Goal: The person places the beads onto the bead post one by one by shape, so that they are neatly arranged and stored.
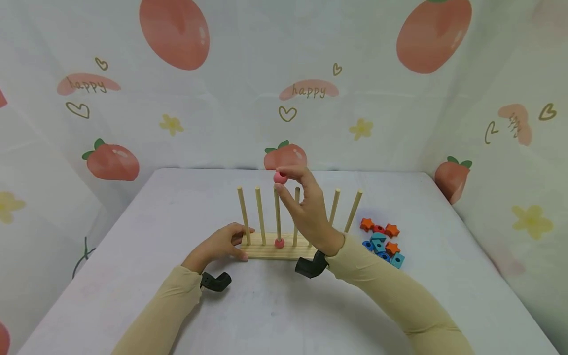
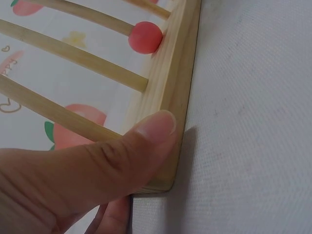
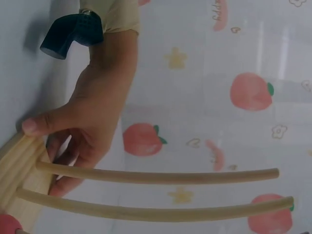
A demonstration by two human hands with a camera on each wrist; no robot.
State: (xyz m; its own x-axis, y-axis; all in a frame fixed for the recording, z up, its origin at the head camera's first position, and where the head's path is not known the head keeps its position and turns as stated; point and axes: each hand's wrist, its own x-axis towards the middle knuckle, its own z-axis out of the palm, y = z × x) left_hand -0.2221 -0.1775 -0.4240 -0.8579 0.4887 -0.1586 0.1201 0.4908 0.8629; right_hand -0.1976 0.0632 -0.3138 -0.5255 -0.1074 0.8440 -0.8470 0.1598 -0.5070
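Observation:
A wooden peg stand (image 1: 270, 253) with several upright pegs sits mid-table. My left hand (image 1: 223, 242) grips the left end of its base; in the left wrist view the thumb (image 2: 158, 127) lies over the front edge, with other fingers partly hidden behind. My right hand (image 1: 313, 212) pinches a round pink bead (image 1: 280, 179) between thumb and fingertips, right at the top of the third peg from the left. Whether the peg has entered the bead's hole, I cannot tell. Another pink bead (image 1: 279, 243) sits at the foot of that same peg. My right hand and wrist hide part of the stand's right side.
To the right of the stand lie loose pieces: orange stars (image 1: 392, 230), a red bead (image 1: 378, 229), and several blue pieces (image 1: 378, 246). A fruit-printed cloth (image 1: 230, 98) hangs behind the white table (image 1: 266, 310). A dark cable (image 1: 83, 254) shows beside the left edge.

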